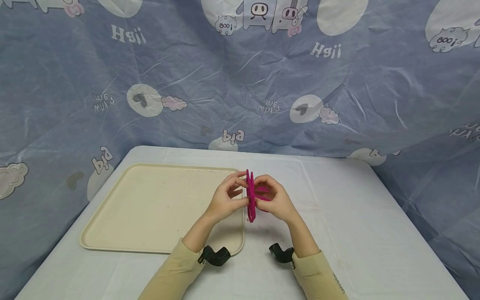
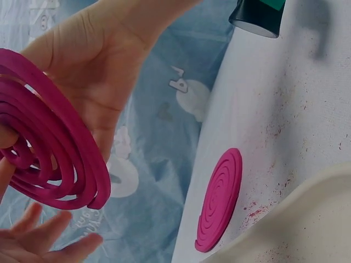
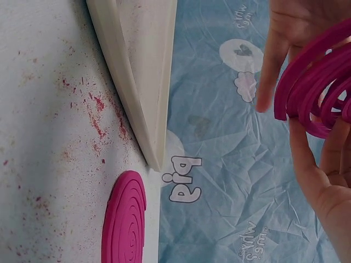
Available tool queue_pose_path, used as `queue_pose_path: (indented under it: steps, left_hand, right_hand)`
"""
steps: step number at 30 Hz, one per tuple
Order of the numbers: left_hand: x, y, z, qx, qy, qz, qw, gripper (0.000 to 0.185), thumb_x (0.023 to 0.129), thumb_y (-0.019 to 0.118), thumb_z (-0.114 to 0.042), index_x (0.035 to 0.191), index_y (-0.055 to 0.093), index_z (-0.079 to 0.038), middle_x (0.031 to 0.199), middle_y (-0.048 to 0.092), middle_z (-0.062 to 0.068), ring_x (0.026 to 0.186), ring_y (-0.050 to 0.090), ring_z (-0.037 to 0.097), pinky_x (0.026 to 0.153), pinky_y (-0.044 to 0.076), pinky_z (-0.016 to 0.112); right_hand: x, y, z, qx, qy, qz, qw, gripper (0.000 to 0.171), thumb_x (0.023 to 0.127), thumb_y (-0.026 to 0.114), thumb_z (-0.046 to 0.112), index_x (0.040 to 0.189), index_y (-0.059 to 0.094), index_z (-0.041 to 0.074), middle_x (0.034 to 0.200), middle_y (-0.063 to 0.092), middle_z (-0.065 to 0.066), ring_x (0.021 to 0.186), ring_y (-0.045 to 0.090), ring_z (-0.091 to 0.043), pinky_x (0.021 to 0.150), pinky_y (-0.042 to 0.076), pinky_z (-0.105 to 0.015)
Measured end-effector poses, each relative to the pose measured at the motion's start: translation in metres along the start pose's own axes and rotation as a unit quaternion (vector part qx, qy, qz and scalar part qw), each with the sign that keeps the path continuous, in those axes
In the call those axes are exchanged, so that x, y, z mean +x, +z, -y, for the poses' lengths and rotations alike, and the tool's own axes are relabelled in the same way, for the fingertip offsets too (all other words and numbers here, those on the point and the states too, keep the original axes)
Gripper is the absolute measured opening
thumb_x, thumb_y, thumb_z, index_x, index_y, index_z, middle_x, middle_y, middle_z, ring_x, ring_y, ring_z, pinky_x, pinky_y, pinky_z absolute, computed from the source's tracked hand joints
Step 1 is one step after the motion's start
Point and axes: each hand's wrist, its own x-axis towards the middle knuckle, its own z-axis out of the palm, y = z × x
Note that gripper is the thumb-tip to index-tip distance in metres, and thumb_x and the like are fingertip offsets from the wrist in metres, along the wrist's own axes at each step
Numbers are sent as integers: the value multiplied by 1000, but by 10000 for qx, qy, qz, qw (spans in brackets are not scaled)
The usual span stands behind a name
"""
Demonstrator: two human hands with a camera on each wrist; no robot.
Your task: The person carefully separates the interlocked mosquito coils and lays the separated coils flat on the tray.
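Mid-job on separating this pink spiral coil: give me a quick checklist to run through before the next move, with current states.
1. Both hands on the pink coil: ok, left hand and right hand hold it upright above the table.
2. Spirals starting to part: ok, gaps show in the wrist views.
3. Coil unbroken: cannot tell.
4. Second coil out of the way: ok, flat on the table.
5. Tray within reach: ok.
6. Table clean: not ok, pink crumbs.

In the head view the hands hide the flat pink coil lying on the tabletop beyond them; wrist views crop the held spiral and fingertips.
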Motion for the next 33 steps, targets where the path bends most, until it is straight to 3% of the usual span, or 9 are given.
queue_pose_path:
  steps: [6,11,18,22,26,29,33]
  left_hand:
    - [3,-4,17,10,88,156,9998,25,74,70,10,95,57,7,134,48,22,124,46,32,91,47,47]
    - [3,-6,15,177,161,167,9996,24,74,70,6,95,58,5,131,51,21,127,43,30,88,49,48]
    - [4,-7,12,333,-79,-10,9994,24,74,69,9,97,60,7,129,53,23,129,40,32,89,48,50]
    - [2,-6,-4,298,-209,-46,9993,24,75,67,10,98,59,12,131,49,27,127,41,36,89,47,53]
    - [0,-4,-19,166,-295,-104,9994,22,77,65,11,98,58,15,130,49,30,126,43,37,89,48,49]
    - [1,-5,-17,128,-309,-156,9993,22,78,65,12,98,58,15,128,50,29,124,45,38,88,50,44]
    - [3,-10,0,85,-363,-159,9992,23,78,67,10,100,59,12,128,52,26,121,48,36,85,52,39]
  right_hand:
    - [-1,0,0,-164,167,42,9997,35,75,60,-13,108,51,-6,101,57,-8,97,58,-21,90,49,-41]
    - [-1,-1,0,-236,126,69,9996,35,76,61,-13,109,52,-4,104,57,-10,99,58,-23,91,47,-46]
    - [-1,-3,1,-607,102,-189,9979,35,77,64,-11,110,57,-5,122,45,-18,110,50,-29,93,44,-53]
    - [-1,-3,1,-715,253,-296,9967,35,78,65,-8,112,58,-5,135,41,-17,116,47,-32,94,42,-54]
    - [-1,-5,2,-583,458,-305,9968,38,79,67,-6,115,57,-5,139,43,-18,112,52,-35,93,43,-55]
    - [-1,-7,2,-547,610,-398,9958,45,78,70,-5,120,55,-2,133,49,-17,107,55,-35,91,46,-51]
    - [-1,-10,3,-608,801,-550,9934,55,76,73,-1,126,51,3,125,54,-15,107,55,-31,89,49,-42]
